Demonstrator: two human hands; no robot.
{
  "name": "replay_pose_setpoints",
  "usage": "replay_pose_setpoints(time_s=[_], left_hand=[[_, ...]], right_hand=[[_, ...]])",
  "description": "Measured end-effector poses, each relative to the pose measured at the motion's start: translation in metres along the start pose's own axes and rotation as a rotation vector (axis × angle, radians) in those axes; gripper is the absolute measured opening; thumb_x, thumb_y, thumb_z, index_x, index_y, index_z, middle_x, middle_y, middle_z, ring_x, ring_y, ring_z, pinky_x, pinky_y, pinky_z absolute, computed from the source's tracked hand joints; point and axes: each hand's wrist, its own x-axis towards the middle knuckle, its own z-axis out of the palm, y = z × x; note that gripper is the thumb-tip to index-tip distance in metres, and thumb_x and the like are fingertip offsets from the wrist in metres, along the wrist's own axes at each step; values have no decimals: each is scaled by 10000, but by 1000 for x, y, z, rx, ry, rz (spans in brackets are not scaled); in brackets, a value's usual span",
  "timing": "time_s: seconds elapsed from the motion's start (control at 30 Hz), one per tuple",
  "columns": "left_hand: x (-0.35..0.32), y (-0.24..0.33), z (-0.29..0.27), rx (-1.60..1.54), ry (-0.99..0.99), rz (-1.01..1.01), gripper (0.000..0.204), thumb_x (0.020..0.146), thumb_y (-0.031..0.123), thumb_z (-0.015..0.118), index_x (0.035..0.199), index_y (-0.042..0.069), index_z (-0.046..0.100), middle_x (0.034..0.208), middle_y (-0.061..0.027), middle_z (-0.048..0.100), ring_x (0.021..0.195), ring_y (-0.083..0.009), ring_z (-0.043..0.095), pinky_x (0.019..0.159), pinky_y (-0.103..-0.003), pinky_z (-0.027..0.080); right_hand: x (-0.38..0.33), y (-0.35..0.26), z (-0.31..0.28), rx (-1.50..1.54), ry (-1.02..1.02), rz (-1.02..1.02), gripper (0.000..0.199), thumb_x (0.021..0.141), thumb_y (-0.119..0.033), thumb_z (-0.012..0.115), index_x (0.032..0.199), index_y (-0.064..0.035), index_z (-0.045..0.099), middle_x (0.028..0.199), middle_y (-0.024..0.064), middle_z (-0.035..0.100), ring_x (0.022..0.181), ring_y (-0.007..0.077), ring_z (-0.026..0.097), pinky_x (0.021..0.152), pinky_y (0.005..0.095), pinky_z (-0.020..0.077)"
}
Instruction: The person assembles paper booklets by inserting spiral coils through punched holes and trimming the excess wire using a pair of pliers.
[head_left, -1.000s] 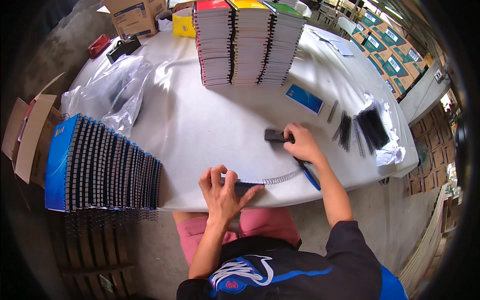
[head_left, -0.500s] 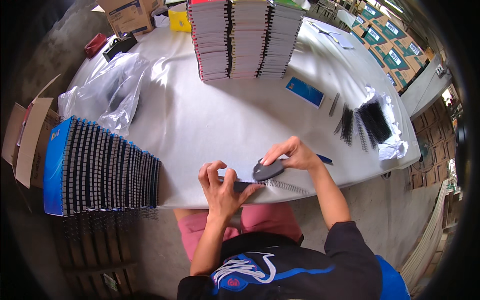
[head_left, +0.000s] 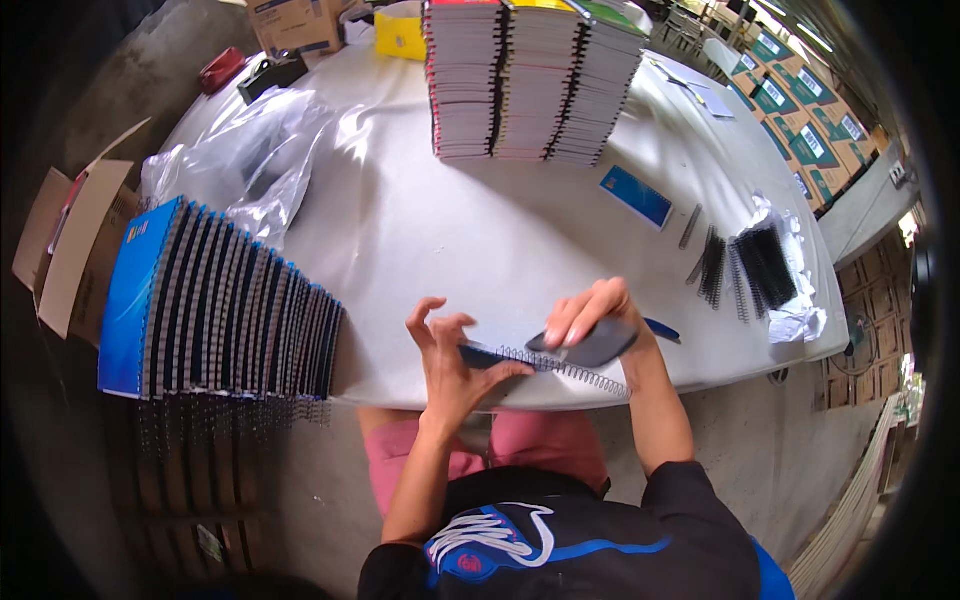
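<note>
At the table's near edge, my left hand (head_left: 447,372) steadies a small dark-blue notebook (head_left: 480,353), thumb along its near side and some fingers raised. A black wire spiral (head_left: 598,378) runs along the notebook's edge and sticks out past it to the right. My right hand (head_left: 598,308) grips a smooth, dark grey, rounded flat tool (head_left: 603,344) just above the spiral; whether it touches the wire I cannot tell. Beside that hand lies a blue pen-like object (head_left: 662,331). The notebook's far side is partly hidden by my fingers.
A row of blue spiral notebooks (head_left: 130,310) stands at the left by crumpled clear plastic (head_left: 270,150). Tall notebook stacks (head_left: 465,100) rise at the back. On the right lie a blue notebook (head_left: 637,196) and loose black spirals (head_left: 765,265). An open carton (head_left: 85,250) stands far left.
My right hand has moved slightly right along the spiral, turning the grey tool flatter. More of the wire now shows at the notebook's edge. The whole view has shifted a little.
</note>
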Motion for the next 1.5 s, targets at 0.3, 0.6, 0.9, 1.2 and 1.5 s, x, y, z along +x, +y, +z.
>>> replay_pose_setpoints(time_s=[0.3,0.6,0.9,1.2,1.5], left_hand=[[4,-6,2,-197,-139,-215,911,446,374,923,951,67,228,880,-104,376,763,-192,420,698,-302,412],[-2,-14,5,-176,-82,-133,929,465,323,913,974,73,176,909,-64,304,832,-183,362,819,-292,367],[-10,-30,2,-524,-43,-205,484,813,170,711,1010,99,275,932,-40,411,843,-130,398,802,-231,324],[1,19,0,-747,228,-351,667,715,-53,742,1272,82,401,838,-30,571,798,-111,562,751,-237,448],[2,26,0,-207,248,-10,704,690,8,786,1301,26,436,824,-35,616,721,-104,550,719,-237,422]], right_hand=[[22,10,14,-639,102,184,331,653,134,575,896,-31,726,877,130,702,779,193,665,715,283,508],[36,5,28,38,41,10,344,590,116,654,887,-37,731,884,153,697,811,204,677,770,279,516],[3,-1,1,-1003,464,234,456,727,-69,647,1179,-101,601,1160,162,603,1056,284,587,923,332,440],[-137,11,28,-1755,658,483,402,914,-265,533,1285,-111,509,1190,120,504,1101,300,463,967,455,325],[-32,-53,114,-1208,544,101,309,839,-267,634,1135,-178,647,1066,79,570,972,242,540,884,378,368]])
